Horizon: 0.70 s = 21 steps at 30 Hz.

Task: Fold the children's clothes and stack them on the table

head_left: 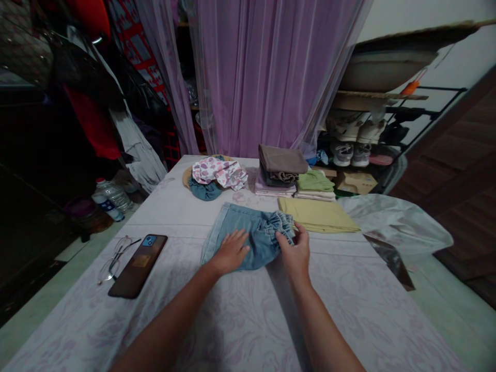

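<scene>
A pair of light blue denim shorts lies folded on the patterned cloth of the table, its gathered elastic waist towards the right. My left hand rests flat on the denim with its fingers stretched out. At the waist end, my right hand pinches the ruffled edge between thumb and fingers. Just beyond that hand is a folded yellow cloth.
Folded clothes stand in stacks at the back, beside a green pile. A heap of crumpled clothes lies back left. Eyeglasses and a phone sit front left. A purple curtain hangs behind.
</scene>
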### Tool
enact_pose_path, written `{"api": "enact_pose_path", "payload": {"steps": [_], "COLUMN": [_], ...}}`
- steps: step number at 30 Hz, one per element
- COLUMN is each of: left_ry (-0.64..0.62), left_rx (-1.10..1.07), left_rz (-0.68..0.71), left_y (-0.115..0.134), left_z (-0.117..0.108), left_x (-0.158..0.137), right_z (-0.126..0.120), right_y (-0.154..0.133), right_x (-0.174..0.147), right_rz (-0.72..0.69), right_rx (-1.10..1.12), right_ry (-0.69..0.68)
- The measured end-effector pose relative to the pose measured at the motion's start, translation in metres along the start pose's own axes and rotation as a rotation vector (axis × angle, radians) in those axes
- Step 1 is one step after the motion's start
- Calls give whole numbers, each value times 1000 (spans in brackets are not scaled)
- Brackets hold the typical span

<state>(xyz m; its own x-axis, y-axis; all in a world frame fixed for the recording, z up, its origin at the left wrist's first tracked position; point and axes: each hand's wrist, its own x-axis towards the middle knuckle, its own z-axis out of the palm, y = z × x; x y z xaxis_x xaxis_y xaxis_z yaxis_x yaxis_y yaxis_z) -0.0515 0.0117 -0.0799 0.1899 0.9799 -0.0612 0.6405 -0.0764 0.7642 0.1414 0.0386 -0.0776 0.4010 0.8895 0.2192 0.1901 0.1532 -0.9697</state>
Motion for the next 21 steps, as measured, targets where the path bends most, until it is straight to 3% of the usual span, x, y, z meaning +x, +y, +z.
{"api": "enact_pose_path", "payload": {"steps": [4, 7, 10, 13, 18, 21], "left_ry": [146, 149, 123, 131, 269, 297], "left_rx": [-753, -1063, -1088, -1072, -1024, -960], "left_rz": [-181, -281, -269, -270, -220, -271], "left_y": [-10, -17, -23, -29, -35, -38], "left_z": [-31, -58, -75, -79, -71, -70], "left_x": [1, -5, -14, -20, -14, -5], "right_z": [42, 78, 108, 122, 111, 97], "right_y": [-38, -56, -58, -53, -51, -49], "right_x": [-17, -41, -67, -84, -73, -48], "right_rz": [-347, -625, -742, -730, -626, -615], "right_rx": [-125, -293, -457, -481, -283, -247], "right_ry": [-109, -304, -498, -583, -637, -575]}}
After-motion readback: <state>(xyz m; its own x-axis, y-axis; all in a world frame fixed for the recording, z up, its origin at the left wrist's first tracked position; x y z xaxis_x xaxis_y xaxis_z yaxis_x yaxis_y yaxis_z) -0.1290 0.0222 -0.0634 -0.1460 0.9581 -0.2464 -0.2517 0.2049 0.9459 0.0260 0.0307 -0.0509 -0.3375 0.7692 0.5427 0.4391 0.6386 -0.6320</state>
